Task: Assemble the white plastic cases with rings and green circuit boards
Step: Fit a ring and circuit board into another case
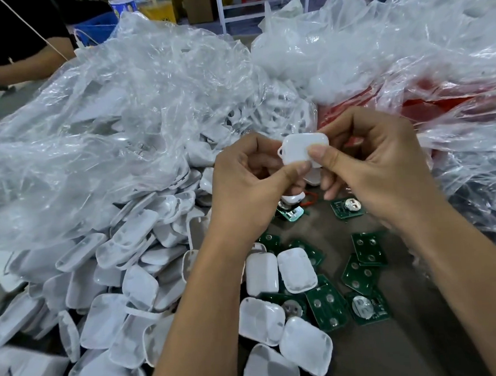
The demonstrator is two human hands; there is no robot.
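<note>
Left hand [248,173]: thumb and curled fingers pinch the white case [303,150] at its lower left edge. Case: held above the table between both hands; rounded-square shell, smooth, small loop on its left corner. Right hand [368,161]: thumb and fingers pinch its right side.

You are looking through 1 wide-angle head camera, and it bows the scene: your forearms splay toward the lower corners and the far frame bars lean. Light is even and fairly bright, falling from above, so shadows under your hands [313,180] stay soft on the table [405,350]. The clear bags [124,114] throw scattered white glare, and the case [304,150] is nearly blown out, its surface detail lost. The centre is sharp; the lower left corner smears, and the background at the top is dim and soft.
</note>
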